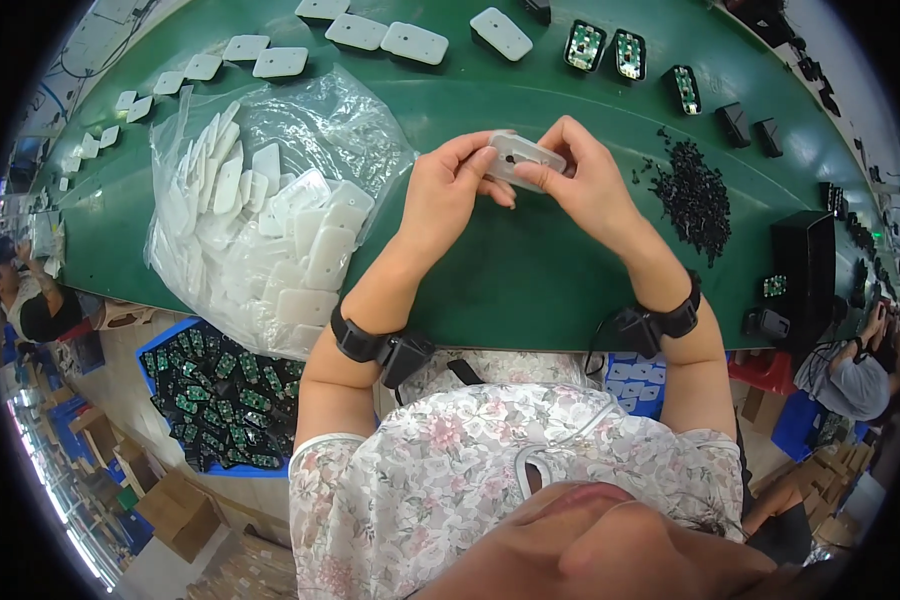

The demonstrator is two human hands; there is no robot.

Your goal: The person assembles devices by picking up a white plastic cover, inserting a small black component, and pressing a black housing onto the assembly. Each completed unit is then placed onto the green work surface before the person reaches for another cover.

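Note:
Both my hands meet above the green table [530, 290], holding one white plastic cover [520, 150] between them. The cover is flat with rounded ends and shows a small dark spot, which could be a hole or a black part. My left hand [445, 190] is closed, pinching the cover's left end between thumb and fingers. On its other end, my right hand [592, 185] is closed too, the thumb lying across the face. A pile of small black parts [692, 200] lies to the right of my right hand. Left of my left arm, a clear plastic bag [360, 110] holds many white covers [305, 255].
White-topped cases [415, 44] form a line along the far left. Black cases with green circuit boards [630, 55] stand far right, near a black box [802, 270]. Below the table are a blue bin [150, 365] of boards and a blue tray [650, 408]. Other people sit at both sides.

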